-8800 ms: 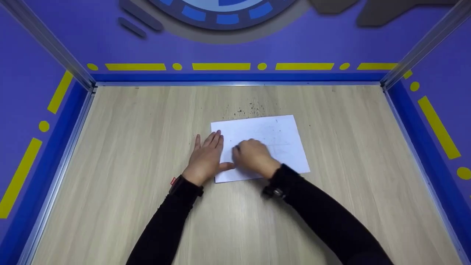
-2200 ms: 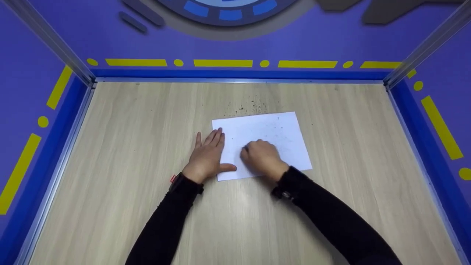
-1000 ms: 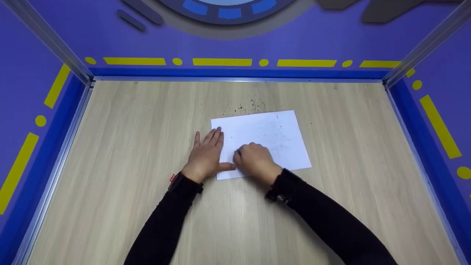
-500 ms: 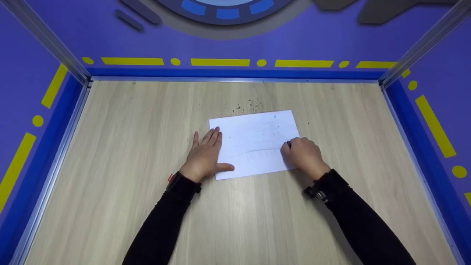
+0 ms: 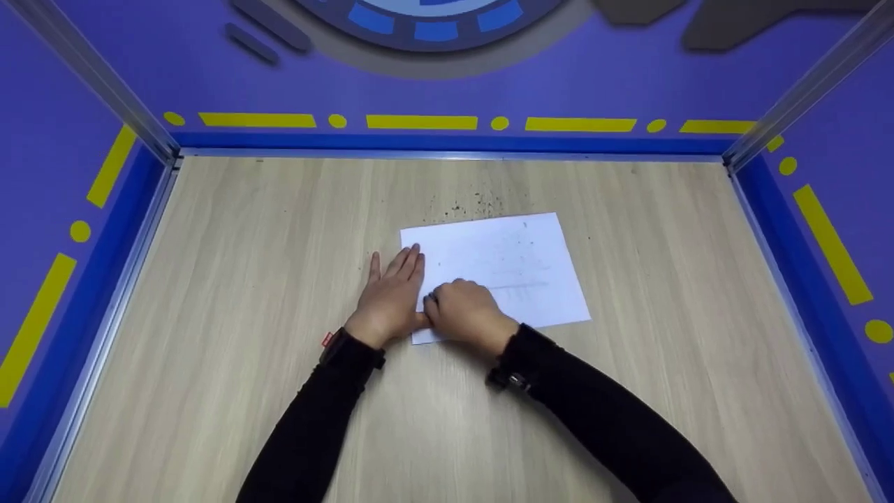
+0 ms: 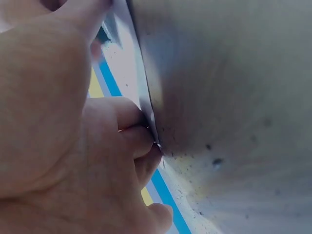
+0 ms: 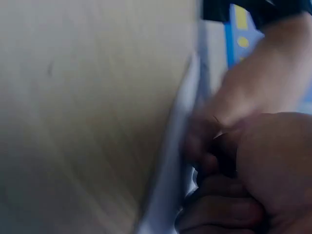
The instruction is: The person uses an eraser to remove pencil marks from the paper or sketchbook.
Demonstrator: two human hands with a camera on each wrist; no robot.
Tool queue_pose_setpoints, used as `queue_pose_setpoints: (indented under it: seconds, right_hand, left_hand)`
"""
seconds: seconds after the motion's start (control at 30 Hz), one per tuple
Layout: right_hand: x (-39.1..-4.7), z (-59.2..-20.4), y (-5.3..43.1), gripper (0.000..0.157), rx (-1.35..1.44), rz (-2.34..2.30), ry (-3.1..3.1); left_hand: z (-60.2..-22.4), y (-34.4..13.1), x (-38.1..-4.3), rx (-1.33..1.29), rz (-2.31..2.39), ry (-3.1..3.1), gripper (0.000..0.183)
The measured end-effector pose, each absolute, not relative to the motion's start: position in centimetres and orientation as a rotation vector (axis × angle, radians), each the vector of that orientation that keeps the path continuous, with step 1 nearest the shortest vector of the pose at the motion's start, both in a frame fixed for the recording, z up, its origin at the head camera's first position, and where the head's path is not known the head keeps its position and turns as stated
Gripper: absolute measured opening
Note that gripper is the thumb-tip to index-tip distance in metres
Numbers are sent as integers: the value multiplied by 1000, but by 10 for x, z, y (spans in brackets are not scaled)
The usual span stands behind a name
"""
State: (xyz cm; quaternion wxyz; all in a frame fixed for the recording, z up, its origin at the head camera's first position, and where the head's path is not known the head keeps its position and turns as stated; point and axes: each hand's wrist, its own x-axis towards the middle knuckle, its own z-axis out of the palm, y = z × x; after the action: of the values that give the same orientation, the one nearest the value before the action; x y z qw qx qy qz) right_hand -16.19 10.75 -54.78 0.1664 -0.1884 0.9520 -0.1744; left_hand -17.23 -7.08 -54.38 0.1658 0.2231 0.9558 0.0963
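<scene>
A white sheet of paper (image 5: 468,248) lies slightly turned on the wooden table, with faint grey streaks and dark specks on it. The left hand (image 5: 388,305) rests flat on the sheet's left edge, fingers straight; its thumb tip is hidden by the right hand. The right hand (image 5: 469,312) is curled over the paper's lower left part, close against that thumb. It grips a small dark object (image 5: 431,297), mostly covered by the fingers, so its kind cannot be told. In the right wrist view the curled fingers (image 7: 219,209) are low over the paper, blurred.
Dark crumbs (image 5: 482,205) are scattered on the table (image 5: 279,237) just beyond the paper's far edge. Blue-purple panels (image 5: 447,91) with yellow marks wall in the table at the back and both sides, with metal rails (image 5: 447,153) along the edges.
The right hand was at the paper's right side half a second ago and has swept left to the left thumb. Earlier it moved over the sheet too. The left hand stays put.
</scene>
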Motion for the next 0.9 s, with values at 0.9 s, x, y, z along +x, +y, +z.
queue_pose_setpoints:
  seconds: [0.9]
  right_hand:
    - [-159,-547,250,48,7,-575,2882]
  left_hand:
    - [-543,-74,-174,622,344,2668,133]
